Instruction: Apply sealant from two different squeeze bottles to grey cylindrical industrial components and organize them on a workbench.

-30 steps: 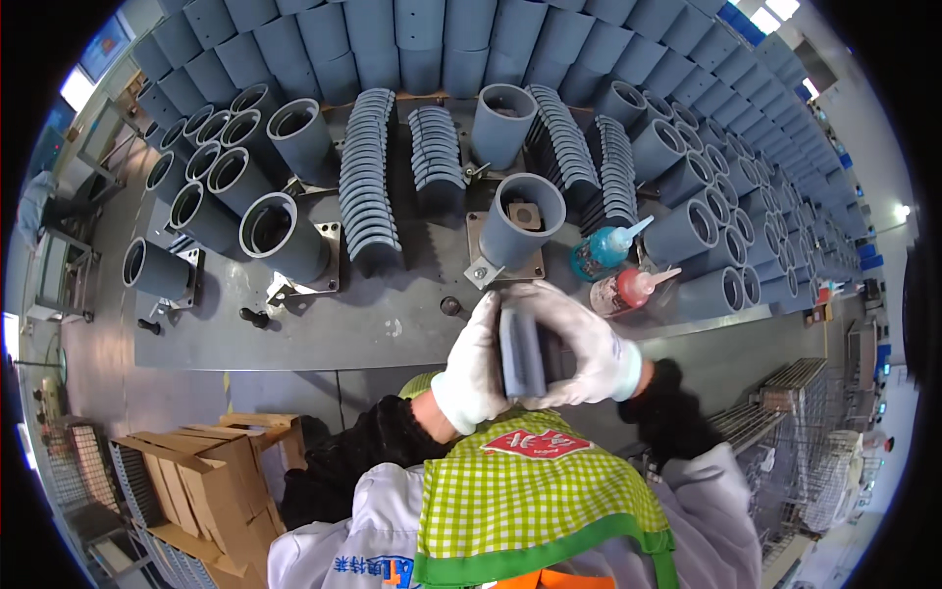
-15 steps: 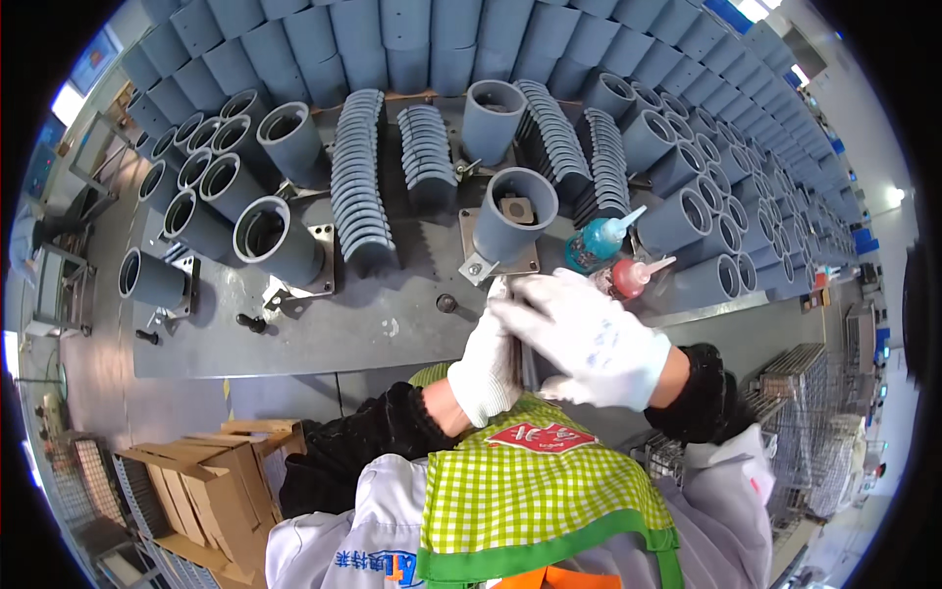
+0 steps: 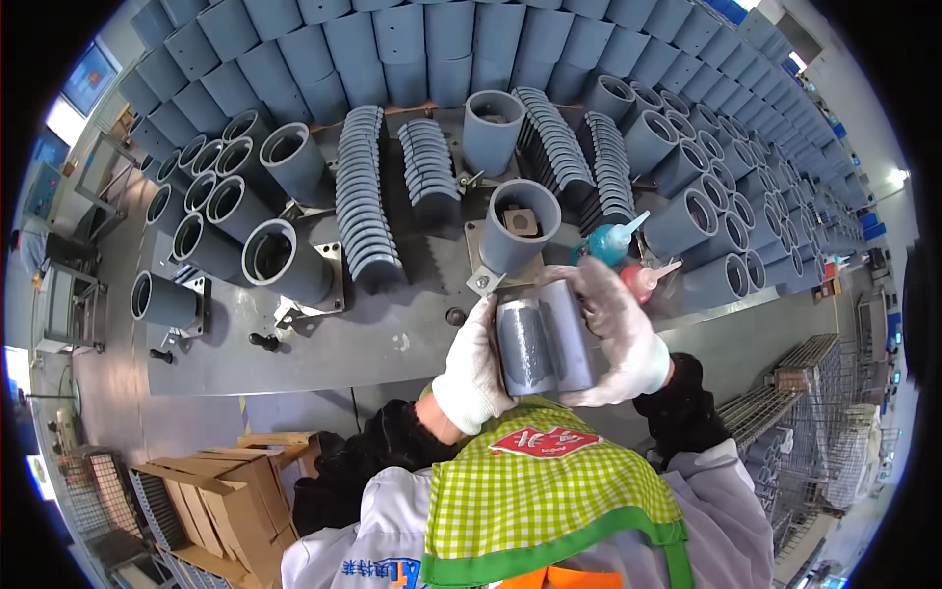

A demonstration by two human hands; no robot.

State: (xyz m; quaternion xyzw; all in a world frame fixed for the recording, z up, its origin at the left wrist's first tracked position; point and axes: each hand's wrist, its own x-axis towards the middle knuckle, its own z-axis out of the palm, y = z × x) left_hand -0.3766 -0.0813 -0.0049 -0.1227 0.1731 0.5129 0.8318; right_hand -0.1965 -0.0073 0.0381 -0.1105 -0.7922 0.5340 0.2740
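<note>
Since the earlier frame, both gloved hands have drawn apart and uncovered the grey curved shells (image 3: 546,346) between them. Left hand (image 3: 478,368) grips their left edge, right hand (image 3: 618,339) wraps the right side, above the tabletop (image 3: 324,344) edge, just before an upright grey tube (image 3: 518,226).

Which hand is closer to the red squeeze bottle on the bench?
Right. The right hand sits just below-left of the red squeeze bottle, nearly touching. The left hand is farther left, beyond the grey curved pieces.
</note>
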